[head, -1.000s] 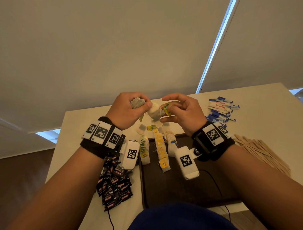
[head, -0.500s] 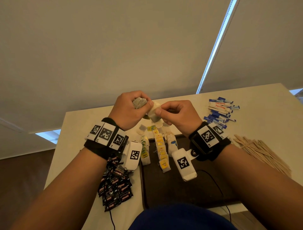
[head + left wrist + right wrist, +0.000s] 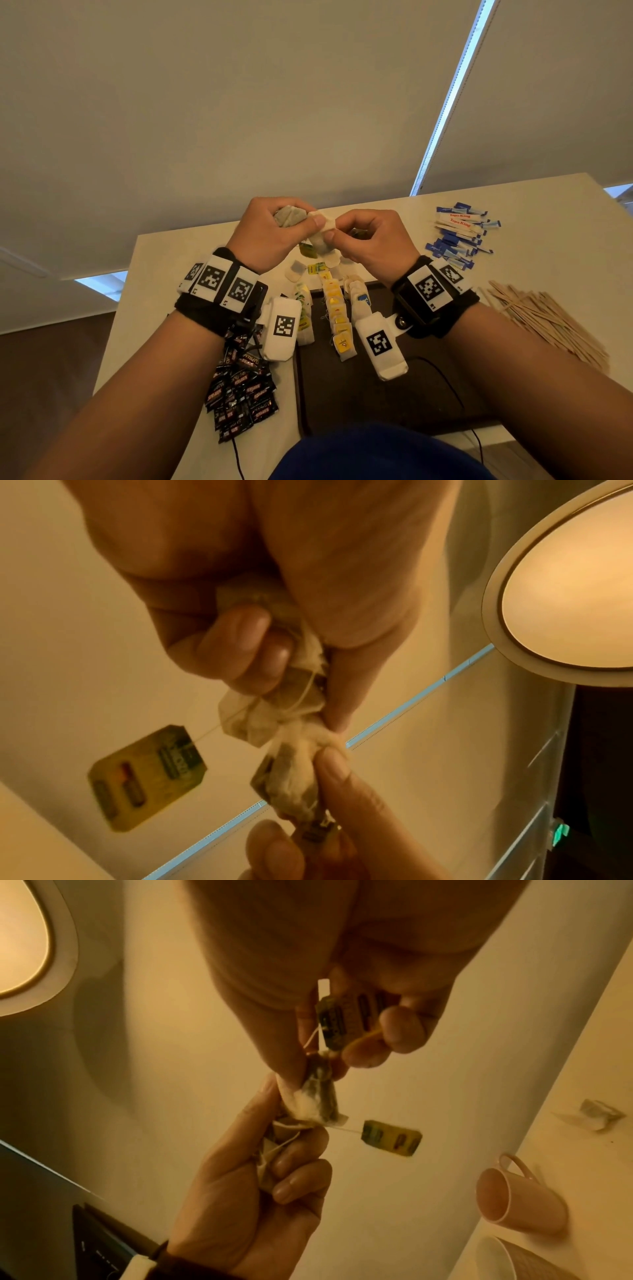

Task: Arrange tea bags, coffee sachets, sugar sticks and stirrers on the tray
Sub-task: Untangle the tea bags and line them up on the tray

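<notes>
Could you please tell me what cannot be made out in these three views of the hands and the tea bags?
- How many tea bags the left hand grips: head view, the fingers cover the bunch.
- Print on the dangling tag: left wrist view, blurred.
- The tag that the right hand pinches: right wrist view, part covered by fingers.
- The tray, near edge: head view, hidden by blue clothing.
- The coffee sachets: partly behind the left forearm.

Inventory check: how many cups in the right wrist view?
2: pink mug at lower right; pale cup beside it, cut by the bottom edge. Others may be hidden.
</notes>
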